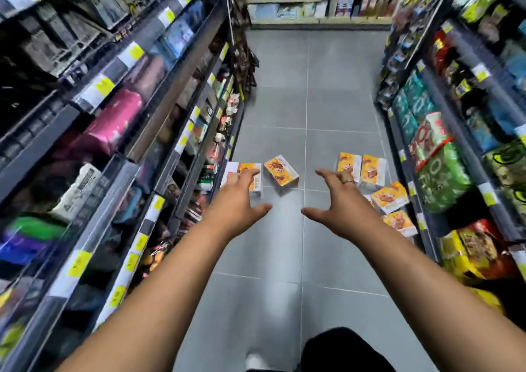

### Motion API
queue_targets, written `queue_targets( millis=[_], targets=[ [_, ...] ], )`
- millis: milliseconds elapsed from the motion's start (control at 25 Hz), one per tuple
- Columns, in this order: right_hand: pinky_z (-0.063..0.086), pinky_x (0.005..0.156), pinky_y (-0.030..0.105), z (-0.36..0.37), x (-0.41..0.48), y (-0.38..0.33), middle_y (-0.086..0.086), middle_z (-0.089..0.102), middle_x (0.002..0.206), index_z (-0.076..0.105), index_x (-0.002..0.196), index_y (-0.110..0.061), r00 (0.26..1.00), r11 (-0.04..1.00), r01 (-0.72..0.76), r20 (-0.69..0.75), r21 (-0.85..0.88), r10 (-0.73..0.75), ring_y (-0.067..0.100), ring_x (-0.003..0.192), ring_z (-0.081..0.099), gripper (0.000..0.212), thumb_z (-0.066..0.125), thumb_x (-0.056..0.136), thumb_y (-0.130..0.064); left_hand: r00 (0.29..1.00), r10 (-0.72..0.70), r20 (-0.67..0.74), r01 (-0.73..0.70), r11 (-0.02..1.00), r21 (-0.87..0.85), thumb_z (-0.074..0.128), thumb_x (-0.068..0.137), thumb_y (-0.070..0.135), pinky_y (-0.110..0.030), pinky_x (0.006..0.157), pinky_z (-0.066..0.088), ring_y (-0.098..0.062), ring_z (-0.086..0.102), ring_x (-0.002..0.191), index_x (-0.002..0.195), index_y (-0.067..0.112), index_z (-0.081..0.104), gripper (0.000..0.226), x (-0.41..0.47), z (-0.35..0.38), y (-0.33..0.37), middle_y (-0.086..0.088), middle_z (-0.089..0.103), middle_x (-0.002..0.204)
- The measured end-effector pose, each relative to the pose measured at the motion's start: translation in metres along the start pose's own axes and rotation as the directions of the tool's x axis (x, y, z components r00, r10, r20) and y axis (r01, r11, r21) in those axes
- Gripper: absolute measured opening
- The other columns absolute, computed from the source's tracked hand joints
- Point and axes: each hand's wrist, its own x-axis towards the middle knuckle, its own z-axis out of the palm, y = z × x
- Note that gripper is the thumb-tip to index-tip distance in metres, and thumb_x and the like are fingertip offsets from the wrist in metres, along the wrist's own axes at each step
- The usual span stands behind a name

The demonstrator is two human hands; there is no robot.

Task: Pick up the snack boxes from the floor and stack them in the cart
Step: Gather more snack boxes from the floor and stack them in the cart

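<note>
Left shelving (113, 132) edges the aisle at 9 o'clock. The left hand (236, 198), fingers spread and empty, reaches over a snack box (254, 185) at the shelf foot. Open grey floor (284, 101) runs to 12 o'clock. The right hand (341, 201), also spread and empty, nears orange-yellow snack boxes (373, 171) scattered at 2 o'clock beside the right shelving (455, 144).

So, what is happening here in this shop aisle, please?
A person stands in the aisle and reaches both bare arms toward orange-and-yellow cardboard snack boxes scattered on the grey tiled floor. The left hand and the right hand are open with fingers spread and hold nothing. At least six boxes lie on the floor, most toward the right side. No box is lifted yet, and no cart is in view.
</note>
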Motion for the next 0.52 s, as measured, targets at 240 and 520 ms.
queue_targets(
  millis=[240, 520],
  targets=[
    [0.042, 0.082, 0.03, -0.014, 0.153, 0.042, 0.006, 0.027, 0.146, 0.024, 0.147, -0.029, 0.997, 0.997, -0.075, -0.014, 0.013, 0.076, 0.026, 0.114, 0.055, 0.087, 0.071, 0.077, -0.052, 0.998, 0.027, 0.056, -0.028, 1.0, 0.002, 0.075, 0.077, 0.041, -0.038, 0.106, 0.039, -0.022, 0.045, 0.128, 0.143, 0.027, 0.037, 0.078, 0.166, 0.029, 0.0, -0.003, 0.043, 0.139],
    [0.046, 0.087, 0.034, -0.022, 0.33, 0.075, 0.006, 0.028, 0.146, 0.025, 0.147, -0.026, 0.988, 0.995, -0.089, 0.12, -0.037, 0.093, 0.027, 0.116, 0.054, 0.088, 0.071, 0.077, -0.053, 0.989, -0.085, 0.125, 0.082, 0.996, 0.029, 0.075, 0.075, 0.044, -0.038, 0.106, 0.04, -0.023, 0.047, 0.127, 0.144, 0.027, 0.037, 0.08, 0.331, 0.052, -0.008, -0.004, 0.045, 0.139]
  ],
)
